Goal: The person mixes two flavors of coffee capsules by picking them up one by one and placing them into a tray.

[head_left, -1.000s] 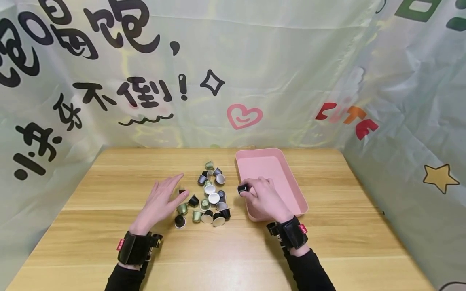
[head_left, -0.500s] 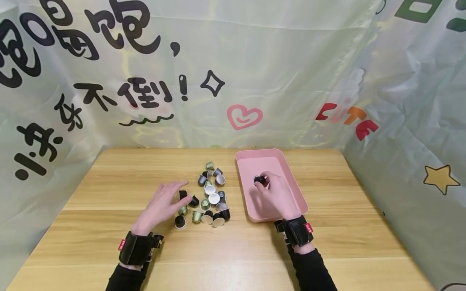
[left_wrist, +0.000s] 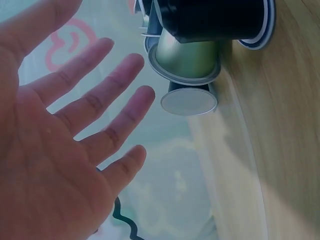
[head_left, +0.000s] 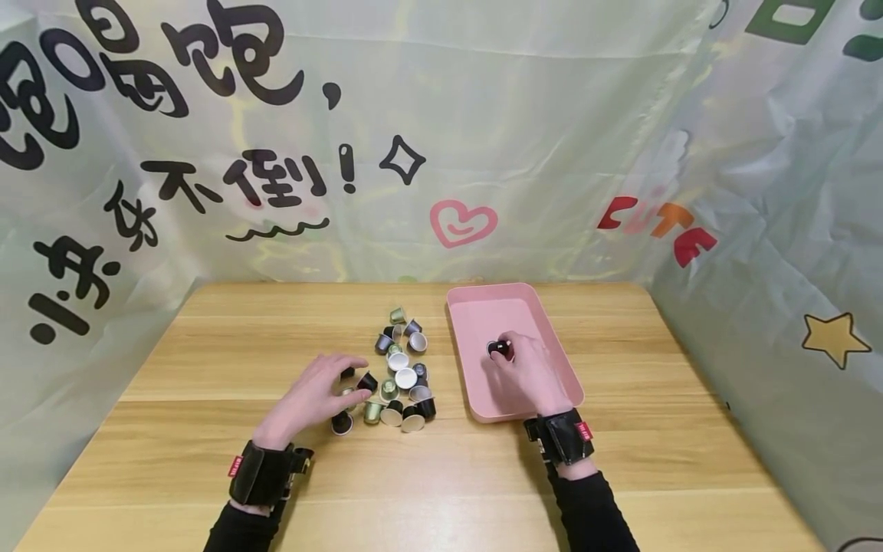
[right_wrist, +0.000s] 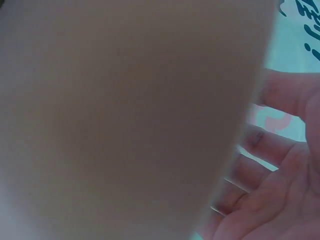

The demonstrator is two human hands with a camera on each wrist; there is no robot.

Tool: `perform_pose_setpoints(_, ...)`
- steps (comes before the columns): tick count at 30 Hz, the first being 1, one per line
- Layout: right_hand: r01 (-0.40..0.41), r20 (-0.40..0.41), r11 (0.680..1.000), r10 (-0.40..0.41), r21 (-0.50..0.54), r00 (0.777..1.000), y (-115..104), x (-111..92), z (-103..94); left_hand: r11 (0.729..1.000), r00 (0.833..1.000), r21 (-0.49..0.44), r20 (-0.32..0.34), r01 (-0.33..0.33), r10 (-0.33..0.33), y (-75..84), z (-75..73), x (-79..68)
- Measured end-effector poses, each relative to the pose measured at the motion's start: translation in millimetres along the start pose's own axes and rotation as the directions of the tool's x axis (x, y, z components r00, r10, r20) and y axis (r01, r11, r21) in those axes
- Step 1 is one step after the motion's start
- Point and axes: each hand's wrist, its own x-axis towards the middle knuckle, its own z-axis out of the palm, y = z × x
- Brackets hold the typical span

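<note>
In the head view my right hand (head_left: pixel 534 373) is over the pink tray (head_left: pixel 566 360), thumb and fingertips pinching a black coffee capsule (head_left: pixel 497 349). The right wrist view shows only part of that hand (right_wrist: pixel 270 185), as a blurred surface fills most of it. My left hand (head_left: pixel 306 399) hovers at the left side of a loose group of coffee capsules (head_left: pixel 405 377), fingers spread and nothing held. A black capsule (head_left: pixel 368 382) lies near its fingertips. The left wrist view has a large black capsule (left_wrist: pixel 215 17) and a green one (left_wrist: pixel 185 60) beside the outstretched fingers.
Several black, green, blue and white-lidded capsules lie on the wooden table (head_left: pixel 386 491) left of the tray. A capsule with a dark cup (head_left: pixel 342 422) lies by the left hand. A printed cloth (head_left: pixel 538 153) hangs behind and along the right side.
My right hand has carried the black capsule rightward from the tray's left rim to over its inside, then slightly lower. My left hand has shifted a little right, toward the capsules.
</note>
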Motion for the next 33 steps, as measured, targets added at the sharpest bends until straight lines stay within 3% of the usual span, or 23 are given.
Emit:
perform_pose_setpoints(9, -0.034, 0.011, 0.999, 0.034, -0.027, 0.999, 1.8, 1.6, 0.3, 1.000, 0.999, 0.015, 0.024, -0.026, 0.025, -0.1, 0.4, -1.7)
perform_pose_setpoints(14, -0.013, -0.049, 0.999, 0.015, 0.039, 0.999, -1.0, 2.8, -6.0, 1.000, 0.998, 0.002, 0.053, -0.027, 0.026, 1.2, -1.0, -3.0)
perform_pose_setpoints(21, 0.018, -0.136, 0.999, -0.013, 0.031, 0.991, -1.9, 2.9, -10.9, 1.000, 0.997, -0.006, 0.080, -0.016, 0.016, 3.2, -2.2, -3.4)
perform_pose_setpoints(30, 0.025, -0.132, 0.996, -0.013, 0.086, 0.991, -3.2, 1.9, -12.7, 1.000, 0.995, 0.021, 0.098, -0.018, 0.016, 11.3, -3.4, -3.7)
perform_pose_setpoints(33, 0.029, -0.123, 0.990, -0.012, 0.136, 0.992, -3.4, 2.0, -13.5, 0.999, 0.997, 0.038, 0.077, -0.014, 0.011, 11.8, -3.3, -3.6)
